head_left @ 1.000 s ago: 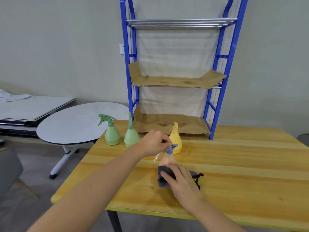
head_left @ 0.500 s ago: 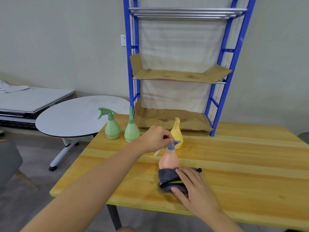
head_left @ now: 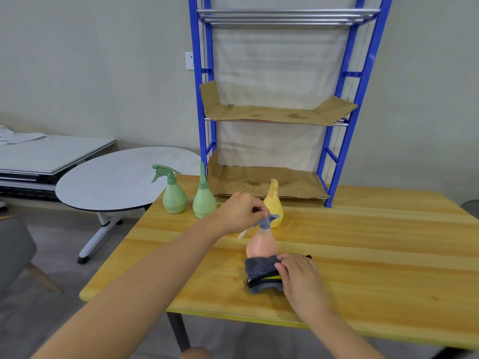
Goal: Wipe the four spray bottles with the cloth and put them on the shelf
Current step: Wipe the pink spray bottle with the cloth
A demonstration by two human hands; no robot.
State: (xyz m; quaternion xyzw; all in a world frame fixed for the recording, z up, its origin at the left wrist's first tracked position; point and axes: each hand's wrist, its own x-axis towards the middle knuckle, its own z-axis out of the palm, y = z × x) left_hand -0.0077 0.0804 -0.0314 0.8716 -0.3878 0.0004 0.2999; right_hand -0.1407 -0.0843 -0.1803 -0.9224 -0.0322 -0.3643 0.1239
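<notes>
An orange spray bottle [head_left: 261, 244] with a grey nozzle stands on the wooden table [head_left: 363, 244]. My left hand [head_left: 239, 211] pinches its nozzle from the left. My right hand [head_left: 300, 279] holds a dark grey cloth [head_left: 260, 273] wrapped around the bottle's base. Behind it stands a yellow spray bottle [head_left: 273, 206]. Two green spray bottles [head_left: 174, 195] [head_left: 204, 198] stand side by side to the left. The blue shelf [head_left: 334, 161] stands at the table's back, its two lower levels lined with cardboard and bare.
A round white side table [head_left: 108, 182] sits left of the wooden table, with a low white platform [head_left: 39, 154] behind it. A grey chair [head_left: 13, 252] is at the far left edge. The wooden table's right half is bare wood.
My right hand slid the cloth down from the bottle's body to its base and shifted to the right. My left hand kept its pinch on the nozzle.
</notes>
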